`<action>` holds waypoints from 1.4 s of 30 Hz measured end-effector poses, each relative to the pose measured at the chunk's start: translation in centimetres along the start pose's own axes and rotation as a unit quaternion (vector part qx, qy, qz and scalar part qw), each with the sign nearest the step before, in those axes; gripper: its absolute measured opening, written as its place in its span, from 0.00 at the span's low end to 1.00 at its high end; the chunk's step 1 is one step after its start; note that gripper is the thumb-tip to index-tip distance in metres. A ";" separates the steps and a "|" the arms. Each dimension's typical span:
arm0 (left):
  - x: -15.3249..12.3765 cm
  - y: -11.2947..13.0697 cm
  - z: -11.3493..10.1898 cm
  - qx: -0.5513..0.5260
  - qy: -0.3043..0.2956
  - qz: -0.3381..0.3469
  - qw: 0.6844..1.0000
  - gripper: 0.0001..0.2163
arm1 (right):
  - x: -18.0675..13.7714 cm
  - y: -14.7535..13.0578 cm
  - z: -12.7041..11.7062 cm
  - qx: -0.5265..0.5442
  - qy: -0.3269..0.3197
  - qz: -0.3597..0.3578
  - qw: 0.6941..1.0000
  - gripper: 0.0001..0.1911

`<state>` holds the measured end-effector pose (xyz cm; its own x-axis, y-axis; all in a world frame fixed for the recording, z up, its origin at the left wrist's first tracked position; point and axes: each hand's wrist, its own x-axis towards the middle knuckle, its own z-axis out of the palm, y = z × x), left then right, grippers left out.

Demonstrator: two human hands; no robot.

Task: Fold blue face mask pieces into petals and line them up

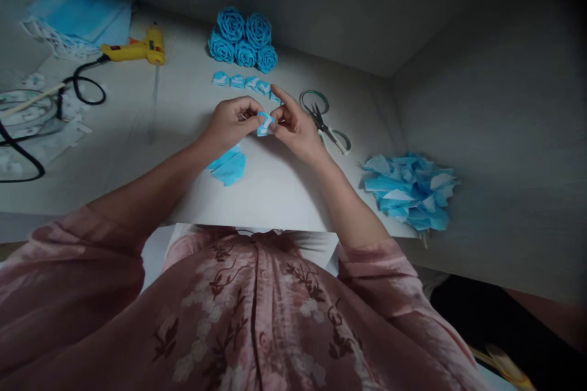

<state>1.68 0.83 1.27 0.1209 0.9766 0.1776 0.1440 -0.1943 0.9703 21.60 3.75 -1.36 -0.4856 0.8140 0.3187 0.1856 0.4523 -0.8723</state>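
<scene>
My left hand (232, 122) and my right hand (293, 125) meet above the white table (137, 134), and both pinch a small folded blue piece (265, 124) between their fingertips. Just beyond the hands lies a row of several small folded blue pieces (241, 81). Under my left wrist lie a few flat blue cut shapes (229, 168). Behind the row stands a cluster of several blue rolled roses (243, 41).
Scissors (326, 128) lie to the right of my right hand. A pile of blue cut scraps (410, 190) sits at the table's right edge. A yellow glue gun (137, 50) with a black cord (80, 88) lies at the back left, near blue face masks (82, 15).
</scene>
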 end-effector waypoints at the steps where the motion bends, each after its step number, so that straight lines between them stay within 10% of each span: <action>1: 0.0 0.0 0.0 -0.002 0.003 0.001 1.000 0.06 | 0.1 0.2 -0.1 0.022 0.012 -0.004 1.000 0.44; 42: -0.1 0.3 -0.1 -0.012 -0.012 -0.021 1.000 0.05 | -0.1 -0.1 -0.2 -0.018 -0.001 0.028 0.999 0.40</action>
<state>1.65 0.68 1.53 0.1384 0.9815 0.1325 0.1267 -0.1502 0.9805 21.78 3.68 -1.28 -0.4753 0.8375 0.2695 0.2436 0.4197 -0.8744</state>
